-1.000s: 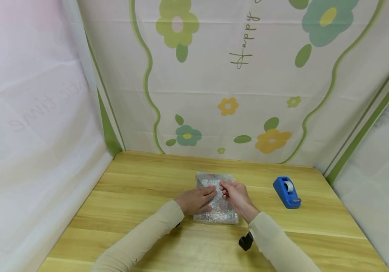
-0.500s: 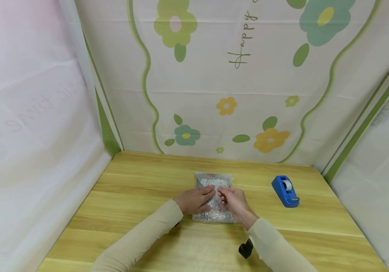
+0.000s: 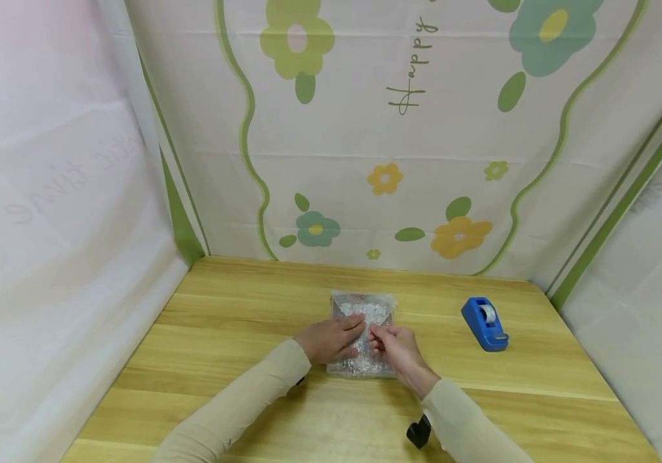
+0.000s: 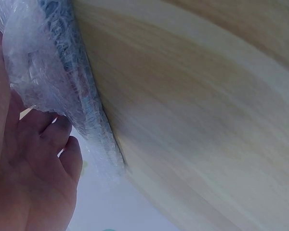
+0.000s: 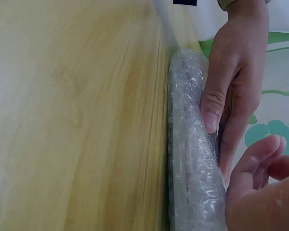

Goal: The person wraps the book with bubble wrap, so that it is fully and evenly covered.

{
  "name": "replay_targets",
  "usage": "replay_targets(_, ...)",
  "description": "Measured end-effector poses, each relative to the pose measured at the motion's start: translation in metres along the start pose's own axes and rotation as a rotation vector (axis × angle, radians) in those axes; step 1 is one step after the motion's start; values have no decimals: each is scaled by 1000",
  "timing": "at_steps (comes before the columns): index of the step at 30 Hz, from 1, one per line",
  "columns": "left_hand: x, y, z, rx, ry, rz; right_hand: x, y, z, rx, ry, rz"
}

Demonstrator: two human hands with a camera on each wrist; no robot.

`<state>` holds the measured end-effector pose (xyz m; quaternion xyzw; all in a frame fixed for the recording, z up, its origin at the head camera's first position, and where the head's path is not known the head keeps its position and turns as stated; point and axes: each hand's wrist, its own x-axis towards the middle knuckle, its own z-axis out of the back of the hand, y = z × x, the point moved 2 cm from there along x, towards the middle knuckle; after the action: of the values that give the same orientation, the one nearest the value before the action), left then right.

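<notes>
A flat package in clear bubble wrap (image 3: 359,368) lies near the middle of the table, with some dark and reddish colour showing through. My left hand (image 3: 331,339) rests on its left part, fingers extended and palm down. On the right part, my right hand (image 3: 401,352) touches the wrap with its fingers curled in and its fingertips near the middle. Whether anything thin, such as tape, is between those fingertips cannot be made out. The right wrist view shows the puffy long side of the package (image 5: 195,144) below both hands. A loose flap of wrap (image 4: 31,67) shows in the left wrist view.
A blue tape dispenser (image 3: 486,325) with a roll stands to the right of the package. The wooden table (image 3: 238,308) is bordered by a flowered cloth (image 3: 342,141) behind and pale cloths at both sides. A black piece (image 3: 419,432) hangs under the right wrist.
My right hand has slid a little toward me along the wrap, its fingertips drawing down the middle. My left hand has stayed in place on the package.
</notes>
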<state>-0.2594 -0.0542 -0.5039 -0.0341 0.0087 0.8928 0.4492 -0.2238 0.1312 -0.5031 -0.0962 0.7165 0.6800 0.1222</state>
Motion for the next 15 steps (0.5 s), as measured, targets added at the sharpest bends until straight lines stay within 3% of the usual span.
replay_targets(15, -1, -1, 2, -21, 20, 16, -7, -3, 0, -34, 43, -35)
